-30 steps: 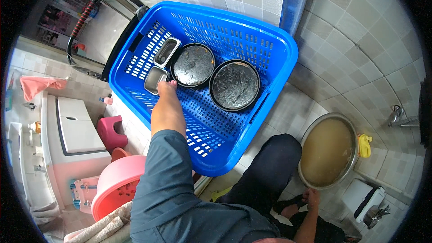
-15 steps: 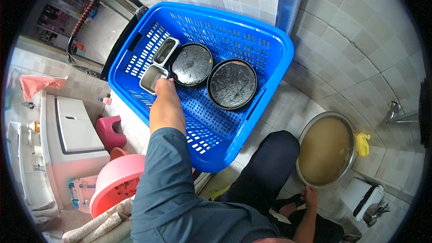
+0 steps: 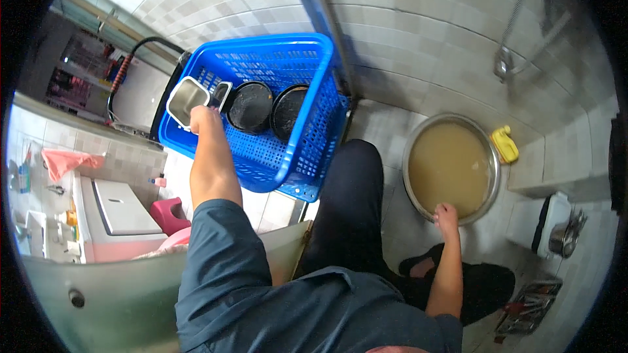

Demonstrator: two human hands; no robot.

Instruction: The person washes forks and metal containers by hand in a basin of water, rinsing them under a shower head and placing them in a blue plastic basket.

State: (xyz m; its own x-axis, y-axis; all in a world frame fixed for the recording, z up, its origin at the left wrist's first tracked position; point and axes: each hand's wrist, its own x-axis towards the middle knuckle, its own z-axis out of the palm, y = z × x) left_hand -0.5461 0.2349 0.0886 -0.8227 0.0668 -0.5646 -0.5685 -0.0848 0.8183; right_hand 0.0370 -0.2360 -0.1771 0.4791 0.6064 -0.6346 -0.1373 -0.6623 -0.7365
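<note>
My left hand (image 3: 204, 118) grips a small square metal tin (image 3: 188, 102) by its edge and holds it up over the left end of the blue plastic basket (image 3: 307, 38). In the basket are a smaller metal tin (image 3: 221, 95), a round black pan (image 3: 250, 107) and another dark round pan (image 3: 288, 112), partly hidden by the basket's side. At the near rim of a wide metal basin (image 3: 496, 176) of cloudy brown water (image 3: 451, 163) is my right hand (image 3: 446, 215). Its fingers are curled closed; what they hold, if anything, cannot be made out.
A yellow bottle (image 3: 504, 144) stands beside the basin. To the right are a white container (image 3: 555, 212), a metal cup of utensils (image 3: 564, 238) and a tray of utensils (image 3: 528, 307). A frosted glass panel (image 3: 131, 294) runs along the lower left, with a pink stool (image 3: 170, 216) beyond it.
My left hand has lifted the square tin up from inside the basket. The view has swung to the right. My right hand has moved slightly further over the basin's rim.
</note>
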